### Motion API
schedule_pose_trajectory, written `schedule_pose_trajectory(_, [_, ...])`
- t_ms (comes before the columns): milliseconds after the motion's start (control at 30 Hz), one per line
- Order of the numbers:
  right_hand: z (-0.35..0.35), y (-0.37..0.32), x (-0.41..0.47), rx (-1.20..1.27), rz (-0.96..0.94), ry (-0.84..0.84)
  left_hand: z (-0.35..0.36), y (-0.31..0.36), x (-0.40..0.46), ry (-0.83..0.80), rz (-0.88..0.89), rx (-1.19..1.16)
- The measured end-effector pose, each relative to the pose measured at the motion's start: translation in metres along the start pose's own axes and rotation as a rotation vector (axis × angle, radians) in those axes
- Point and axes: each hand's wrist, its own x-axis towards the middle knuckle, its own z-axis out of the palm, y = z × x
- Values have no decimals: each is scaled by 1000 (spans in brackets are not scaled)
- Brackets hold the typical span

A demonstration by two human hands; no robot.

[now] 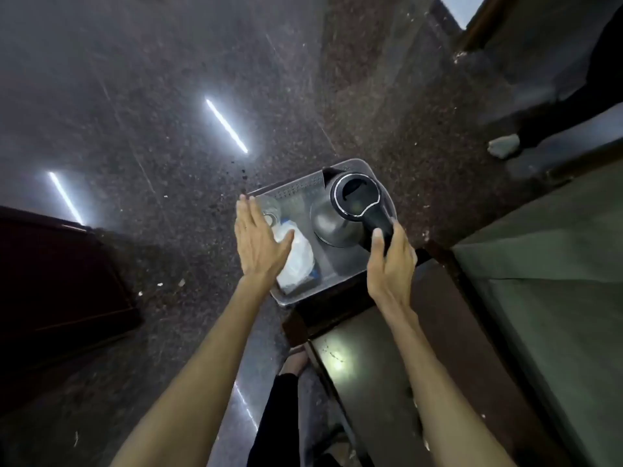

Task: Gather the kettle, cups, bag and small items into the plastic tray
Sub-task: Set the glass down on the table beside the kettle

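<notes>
A clear plastic tray sits partly on the corner of a dark wooden table, overhanging the floor. A steel kettle with a black lid and handle stands in its right half. My right hand is wrapped around the kettle's black handle. A white plastic bag lies in the tray's left half, with a glass cup beyond it. My left hand hovers flat over the bag and the tray's left edge, fingers straight and holding nothing.
The dark wooden table runs toward me under my right arm. A bed with a green sheet is on the right. The speckled stone floor has small debris. Another person's foot stands at the upper right.
</notes>
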Motion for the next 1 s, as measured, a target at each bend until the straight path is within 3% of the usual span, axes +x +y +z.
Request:
schedule_pose_trajectory(200, [38, 23, 31, 661, 255, 242, 36, -25, 34, 210, -108, -189])
schedule_pose_trajectory(433, [55, 6, 55, 748, 335, 596, 39, -25, 32, 379, -43, -350])
schedule_pose_trajectory(633, [26, -3, 53, 827, 322, 636, 15, 12, 16, 473, 105, -452])
schedule_pose_trajectory(1000, [-96, 21, 4, 893, 215, 798, 15, 102, -53, 339, 365, -462])
